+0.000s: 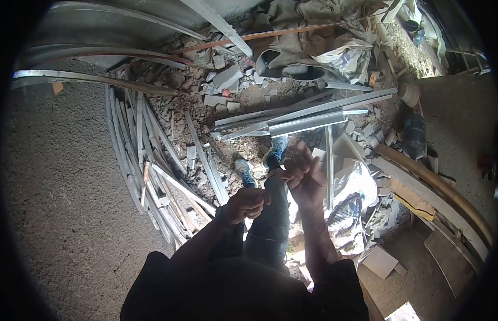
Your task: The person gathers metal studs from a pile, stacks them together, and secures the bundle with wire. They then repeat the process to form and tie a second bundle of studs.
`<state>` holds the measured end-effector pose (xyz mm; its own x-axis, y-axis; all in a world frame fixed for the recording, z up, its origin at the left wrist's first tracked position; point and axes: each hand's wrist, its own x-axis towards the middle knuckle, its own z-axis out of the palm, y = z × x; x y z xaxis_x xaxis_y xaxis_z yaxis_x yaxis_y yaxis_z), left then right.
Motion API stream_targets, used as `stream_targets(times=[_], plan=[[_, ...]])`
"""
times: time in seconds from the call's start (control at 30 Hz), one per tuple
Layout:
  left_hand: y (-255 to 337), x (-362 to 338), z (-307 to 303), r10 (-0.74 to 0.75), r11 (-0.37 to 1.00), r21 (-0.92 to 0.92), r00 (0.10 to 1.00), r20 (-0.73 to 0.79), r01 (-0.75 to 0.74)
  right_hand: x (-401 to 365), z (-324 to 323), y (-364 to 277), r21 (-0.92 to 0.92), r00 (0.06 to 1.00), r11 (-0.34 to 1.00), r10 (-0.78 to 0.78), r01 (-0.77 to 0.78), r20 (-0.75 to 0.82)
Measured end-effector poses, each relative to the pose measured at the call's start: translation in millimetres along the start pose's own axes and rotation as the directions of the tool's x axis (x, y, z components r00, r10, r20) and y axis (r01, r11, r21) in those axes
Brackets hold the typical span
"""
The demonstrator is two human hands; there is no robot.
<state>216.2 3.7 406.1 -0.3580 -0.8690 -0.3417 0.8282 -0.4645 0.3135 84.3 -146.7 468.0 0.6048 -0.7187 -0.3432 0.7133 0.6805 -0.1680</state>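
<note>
My left hand is closed in a fist in front of my body, above my left leg. Whatever it may hold is hidden. To its right and a little higher, my right hand is raised with the palm partly toward me. Its fingers are loosely curled and apart, and no object shows in it. The hands do not touch. Beyond them on the rubble lies a small stack of metal profiles. Blue-and-white shoes show below the hands.
A long bundle of metal strips lies left beside a rough concrete surface. Broken tile pieces and crumpled sacks are ahead. At right are a dark plastic bottle, a curved brown tube and white plastic sheeting.
</note>
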Motion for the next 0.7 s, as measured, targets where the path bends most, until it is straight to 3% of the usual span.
stream_targets(times=[0.03, 0.07, 0.13, 0.17, 0.2, 0.27, 0.3, 0.33, 0.43, 0.47, 0.5, 0.53, 0.6, 0.63, 0.67, 0.7], plan=[[-4, -1, -1, -0.007, 1.000, -0.019, 1.000, -0.019, 0.007, 1, 1, -5, -0.173, 0.997, 0.985, 0.032, -0.020, 0.066], [-8, -2, 1, -0.011, 1.000, -0.016, 1.000, -0.017, 0.011, 0, -4, -7, -0.171, 0.997, 0.985, 0.028, -0.016, 0.066], [-17, 1, 6, -0.011, 0.989, 0.145, 0.995, -0.099, 0.025, 2, -10, -8, -0.300, 1.000, 0.954, 0.020, -0.022, -0.011], [-23, 3, 10, -0.008, 0.993, 0.120, 0.993, -0.122, 0.023, 4, -5, -9, -0.335, 0.983, 0.940, -0.002, -0.061, -0.185], [-27, 9, 12, 0.014, 0.998, 0.057, 0.996, -0.092, -0.008, 7, 0, -9, -0.336, 0.985, 0.940, -0.005, -0.055, -0.175], [-26, 15, 23, 0.054, 0.992, 0.123, 0.983, -0.174, -0.033, 13, 5, -10, -0.360, 0.984, 0.933, -0.042, -0.023, -0.172], [-21, 16, 25, 0.060, 0.991, 0.131, 0.983, -0.172, -0.037, 12, 4, -13, -0.503, 0.993, 0.864, -0.061, 0.000, -0.105], [-17, 15, 25, 0.069, 0.987, 0.155, 0.982, -0.174, -0.042, 12, 2, -18, -0.501, 0.993, 0.865, -0.059, 0.002, -0.099], [-10, 6, 14, 0.065, 0.981, 0.191, 0.984, -0.165, -0.033, 10, -20, -45, -0.702, 0.986, 0.710, 0.147, -0.050, 0.079], [-1, 8, 13, 0.062, 0.978, 0.208, 0.988, -0.143, -0.032, 7, -14, -59, -0.818, 0.986, 0.564, 0.163, -0.111, -0.021], [8, 5, 16, -0.007, 0.955, 0.286, 0.971, -0.240, 0.077, 7, -12, -70, -0.847, 0.974, 0.515, 0.225, -0.134, -0.017], [10, 6, 14, -0.001, 0.955, 0.288, 0.969, -0.247, 0.075, 7, -10, -78, -0.871, 0.958, 0.465, 0.287, -0.156, -0.018], [14, 4, 9, 0.050, 0.795, 0.589, 0.950, -0.308, 0.149, 6, -2, -81, -0.903, 0.951, 0.398, 0.307, -0.164, -0.037], [21, 2, 8, 0.013, 0.810, 0.561, 0.950, -0.312, 0.173, 6, 1, -83, -0.931, 0.948, 0.323, 0.313, -0.168, -0.062], [27, 0, 8, 0.012, 0.806, 0.564, 0.948, -0.317, 0.179, 5, 2, -87, -0.929, 0.948, 0.331, 0.313, -0.166, -0.058], [33, -2, 10, 0.027, 0.763, 0.619, 0.947, -0.321, 0.188, 4, 2, -92, -0.958, 0.929, 0.218, 0.358, -0.184, -0.096]])
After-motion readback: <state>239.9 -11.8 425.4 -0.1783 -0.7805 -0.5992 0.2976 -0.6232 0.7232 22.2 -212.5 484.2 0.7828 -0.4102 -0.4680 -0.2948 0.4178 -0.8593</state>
